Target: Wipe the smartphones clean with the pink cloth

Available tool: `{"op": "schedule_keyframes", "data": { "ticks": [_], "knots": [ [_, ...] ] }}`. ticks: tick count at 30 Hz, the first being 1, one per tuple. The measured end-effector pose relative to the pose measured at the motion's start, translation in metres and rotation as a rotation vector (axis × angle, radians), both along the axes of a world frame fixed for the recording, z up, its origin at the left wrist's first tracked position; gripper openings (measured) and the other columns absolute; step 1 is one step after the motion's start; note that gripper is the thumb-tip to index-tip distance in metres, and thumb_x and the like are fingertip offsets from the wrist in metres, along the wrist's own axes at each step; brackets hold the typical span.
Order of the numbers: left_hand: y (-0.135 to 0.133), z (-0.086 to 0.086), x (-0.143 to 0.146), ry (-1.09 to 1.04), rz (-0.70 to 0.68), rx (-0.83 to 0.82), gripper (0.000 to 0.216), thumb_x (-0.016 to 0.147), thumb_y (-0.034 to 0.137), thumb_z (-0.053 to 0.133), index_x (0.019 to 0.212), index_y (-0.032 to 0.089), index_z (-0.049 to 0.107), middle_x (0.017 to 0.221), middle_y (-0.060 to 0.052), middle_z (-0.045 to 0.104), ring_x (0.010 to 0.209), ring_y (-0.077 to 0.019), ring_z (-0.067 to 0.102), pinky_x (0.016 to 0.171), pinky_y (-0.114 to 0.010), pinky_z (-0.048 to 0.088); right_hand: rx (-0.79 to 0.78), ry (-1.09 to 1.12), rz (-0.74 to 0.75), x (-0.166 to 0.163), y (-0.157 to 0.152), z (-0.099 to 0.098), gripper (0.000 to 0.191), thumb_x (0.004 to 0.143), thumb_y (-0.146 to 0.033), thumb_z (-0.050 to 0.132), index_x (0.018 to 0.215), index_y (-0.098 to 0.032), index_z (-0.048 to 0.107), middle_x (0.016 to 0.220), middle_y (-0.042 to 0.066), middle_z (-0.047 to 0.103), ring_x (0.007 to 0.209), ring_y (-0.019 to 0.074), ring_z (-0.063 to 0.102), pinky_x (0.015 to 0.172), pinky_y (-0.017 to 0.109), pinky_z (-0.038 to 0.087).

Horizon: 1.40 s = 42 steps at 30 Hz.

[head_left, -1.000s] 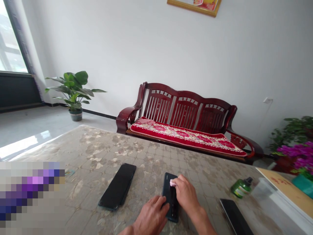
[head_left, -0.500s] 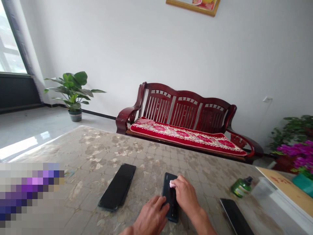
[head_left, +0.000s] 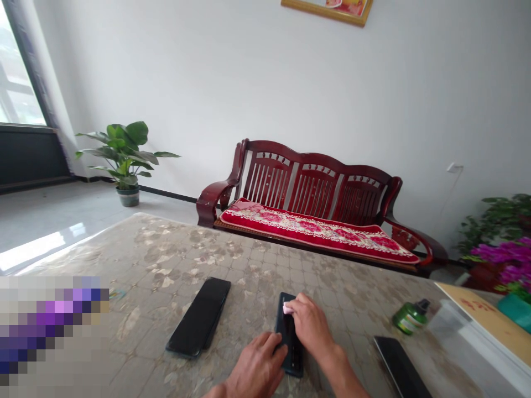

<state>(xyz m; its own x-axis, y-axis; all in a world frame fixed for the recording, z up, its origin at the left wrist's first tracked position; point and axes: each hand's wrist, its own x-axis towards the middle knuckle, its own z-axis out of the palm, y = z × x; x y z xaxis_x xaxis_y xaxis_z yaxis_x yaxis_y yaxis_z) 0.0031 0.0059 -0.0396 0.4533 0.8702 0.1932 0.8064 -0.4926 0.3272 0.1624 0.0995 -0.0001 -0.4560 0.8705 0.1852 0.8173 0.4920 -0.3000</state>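
Observation:
A dark smartphone lies on the patterned tablecloth, its long side pointing away from me. My left hand rests at its near left part, fingers curled over the edge and holding it against the table. Between the fingertips of my right hand is a small pale pink piece, perhaps cloth or sponge, pressed on the phone's upper part. My right fingers cover some of that phone. To the left lies another pair of black phones, one partly under the other, the top phone facing up.
Right of my hands are another dark phone, a green bottle with a black cap, and a clear box beside a tan board. Beyond the table stands a red wooden bench. A potted plant stands at left.
My right hand has shifted slightly up and left along the phone, carrying the pink piece with it. My left hand and the phones have stayed in place.

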Motion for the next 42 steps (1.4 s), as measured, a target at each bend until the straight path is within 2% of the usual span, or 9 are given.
{"op": "schedule_keyframes", "data": {
  "ticks": [4, 7, 15, 22, 29, 36, 42],
  "knots": [
    [0.000, -0.002, 0.001, -0.014, 0.020, -0.020, 0.022, 0.086, 0.016, 0.059, 0.108, 0.021, 0.060, 0.115, -0.005, 0.061, 0.102, -0.0230, 0.057, 0.092, -0.034, 0.050, -0.063, 0.021, 0.131, -0.005, -0.013, 0.004, 0.035, 0.088, -0.009, 0.043, 0.090, -0.027, 0.073, 0.091, 0.000, 0.063, 0.091, 0.0140, 0.058, 0.078, 0.020, 0.039],
    [0.000, -0.002, 0.001, -0.023, 0.021, -0.021, 0.024, 0.086, 0.016, 0.059, 0.109, 0.021, 0.060, 0.118, -0.004, 0.061, 0.105, -0.0235, 0.056, 0.094, -0.035, 0.049, -0.096, 0.021, 0.174, -0.002, -0.018, 0.005, 0.034, 0.086, -0.009, 0.045, 0.088, -0.028, 0.073, 0.089, 0.000, 0.063, 0.090, 0.0136, 0.058, 0.076, 0.020, 0.039],
    [0.001, -0.006, -0.002, -0.013, -0.001, 0.012, 0.026, 0.089, 0.023, 0.058, 0.114, 0.021, 0.059, 0.122, -0.007, 0.060, 0.108, -0.0237, 0.056, 0.097, -0.034, 0.048, -0.013, -0.002, -0.038, 0.011, 0.002, 0.006, 0.038, 0.087, -0.007, 0.041, 0.092, -0.027, 0.073, 0.092, 0.002, 0.066, 0.090, 0.0150, 0.062, 0.077, 0.021, 0.041],
    [0.001, -0.006, -0.001, -0.010, 0.006, 0.016, 0.024, 0.087, 0.020, 0.059, 0.111, 0.021, 0.060, 0.119, -0.006, 0.062, 0.105, -0.0241, 0.058, 0.093, -0.035, 0.051, -0.087, 0.012, 0.051, 0.013, -0.006, 0.005, 0.036, 0.086, -0.008, 0.044, 0.092, -0.027, 0.074, 0.093, 0.001, 0.065, 0.091, 0.0138, 0.062, 0.077, 0.019, 0.040],
    [0.002, -0.007, -0.002, -0.028, -0.003, 0.033, 0.028, 0.086, 0.020, 0.060, 0.114, 0.022, 0.059, 0.122, -0.007, 0.061, 0.107, -0.0247, 0.057, 0.095, -0.035, 0.050, -0.015, 0.014, -0.062, 0.017, -0.002, -0.001, 0.038, 0.088, -0.008, 0.040, 0.093, -0.026, 0.074, 0.093, 0.004, 0.066, 0.091, 0.0160, 0.062, 0.078, 0.022, 0.040],
    [0.002, -0.008, 0.000, -0.029, 0.012, 0.018, 0.026, 0.085, 0.018, 0.059, 0.111, 0.022, 0.060, 0.118, -0.006, 0.062, 0.106, -0.0246, 0.058, 0.095, -0.035, 0.050, -0.070, 0.086, 0.073, 0.015, -0.013, -0.001, 0.037, 0.085, -0.009, 0.043, 0.093, -0.029, 0.074, 0.089, 0.001, 0.064, 0.086, 0.0143, 0.062, 0.074, 0.021, 0.041],
    [0.002, -0.006, -0.001, -0.025, -0.011, 0.003, 0.027, 0.087, 0.021, 0.059, 0.114, 0.022, 0.058, 0.121, -0.007, 0.060, 0.108, -0.0251, 0.057, 0.095, -0.036, 0.050, -0.011, 0.118, -0.015, 0.021, -0.006, -0.007, 0.039, 0.088, -0.009, 0.038, 0.094, -0.025, 0.073, 0.092, 0.004, 0.065, 0.088, 0.0165, 0.063, 0.077, 0.023, 0.042]
  ]
}}
